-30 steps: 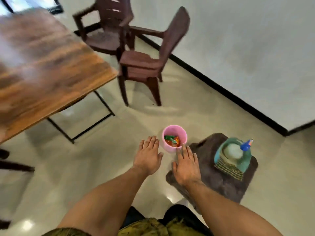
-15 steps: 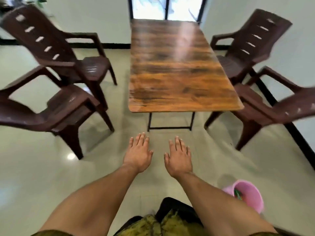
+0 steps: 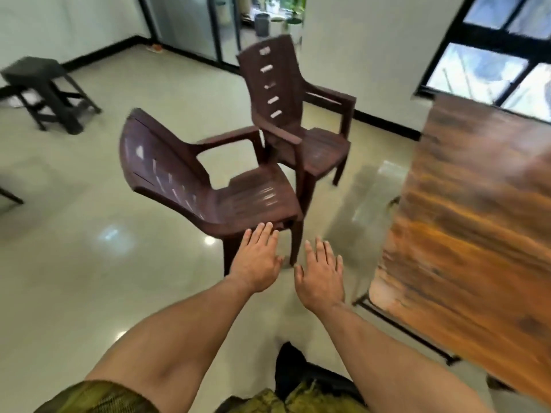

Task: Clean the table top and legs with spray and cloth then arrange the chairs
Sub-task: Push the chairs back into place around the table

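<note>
1. The worktop (image 3: pixel 477 228) at the right is a rectangular slab with glossy brown-orange wood grain. It stands on a thin black metal frame (image 3: pixel 405 330).
2. Two chairs stand on the floor (image 3: pixel 89 293) to the left of the worktop, the near chair (image 3: pixel 208 189) and the far chair (image 3: pixel 298 123). Both are dark-brown moulded plastic with armrests, ribbed seats and curved, slotted backs. They stand just beside each other; whether they touch cannot be told.
3. The floor is pale polished tile that mirrors spots of light.
4. A dark stool (image 3: pixel 44 87) with a square top and crossbars stands at the far left.
5. A black-framed window (image 3: pixel 483 67) lies at the far right, beyond the worktop.
6. The left hand (image 3: pixel 256 263) is stretched forward, palm down, with straight fingers held close together. It holds nothing. Its fingertips overlap the front edge of the near chair's seat, but contact cannot be told.
7. The right hand (image 3: pixel 320 275) lies flat, palm down, with straight, slightly spread fingers. It is empty and hangs over the floor between the near chair and the worktop.
8. Both forearms are bare and extended.
</note>
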Motion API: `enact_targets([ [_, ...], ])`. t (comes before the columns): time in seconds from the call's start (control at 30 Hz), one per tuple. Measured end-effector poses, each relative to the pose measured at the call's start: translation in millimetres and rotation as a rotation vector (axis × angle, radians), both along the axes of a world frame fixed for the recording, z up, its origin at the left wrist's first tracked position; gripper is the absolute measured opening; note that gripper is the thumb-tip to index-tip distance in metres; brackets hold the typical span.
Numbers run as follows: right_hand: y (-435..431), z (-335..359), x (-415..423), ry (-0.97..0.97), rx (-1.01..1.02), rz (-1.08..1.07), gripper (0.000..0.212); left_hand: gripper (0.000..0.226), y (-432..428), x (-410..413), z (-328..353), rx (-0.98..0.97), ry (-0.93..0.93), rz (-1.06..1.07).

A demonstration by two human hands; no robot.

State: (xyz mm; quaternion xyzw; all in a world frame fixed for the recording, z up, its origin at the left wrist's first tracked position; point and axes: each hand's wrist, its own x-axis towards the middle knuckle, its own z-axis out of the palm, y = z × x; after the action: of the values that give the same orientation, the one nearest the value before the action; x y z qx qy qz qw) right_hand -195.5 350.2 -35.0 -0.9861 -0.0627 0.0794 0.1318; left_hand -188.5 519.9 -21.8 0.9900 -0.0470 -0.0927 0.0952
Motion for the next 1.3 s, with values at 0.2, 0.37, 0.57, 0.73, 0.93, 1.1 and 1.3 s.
enact_targets([
  [0.2,104,24,107,-0.045,0.025,0.214,0.064,0.067,102,84,34,0.019,-0.087,0.189],
  [0.37,235,31,168,-0.073,0.123,0.379,0.062,0.065,221,138,41,0.03,-0.133,0.321],
  [0.57,430,27,206,-0.023,0.356,0.349,0.062,0.063,403,202,26,0.095,-0.119,0.315],
  [0.73,545,14,221,0.061,0.275,0.175,0.071,0.066,522,261,17,0.147,-0.037,0.031],
  [0.93,573,6,229,0.132,0.044,0.025,0.065,0.067,544,310,3,0.078,-0.025,-0.344],
  [1.1,583,20,238,0.154,0.066,0.002,0.059,0.065,560,322,-7,0.045,-0.058,-0.407],
  [1.3,583,31,205,0.078,-0.091,-0.259,0.048,0.067,539,307,-4,-0.063,-0.094,-0.385],
])
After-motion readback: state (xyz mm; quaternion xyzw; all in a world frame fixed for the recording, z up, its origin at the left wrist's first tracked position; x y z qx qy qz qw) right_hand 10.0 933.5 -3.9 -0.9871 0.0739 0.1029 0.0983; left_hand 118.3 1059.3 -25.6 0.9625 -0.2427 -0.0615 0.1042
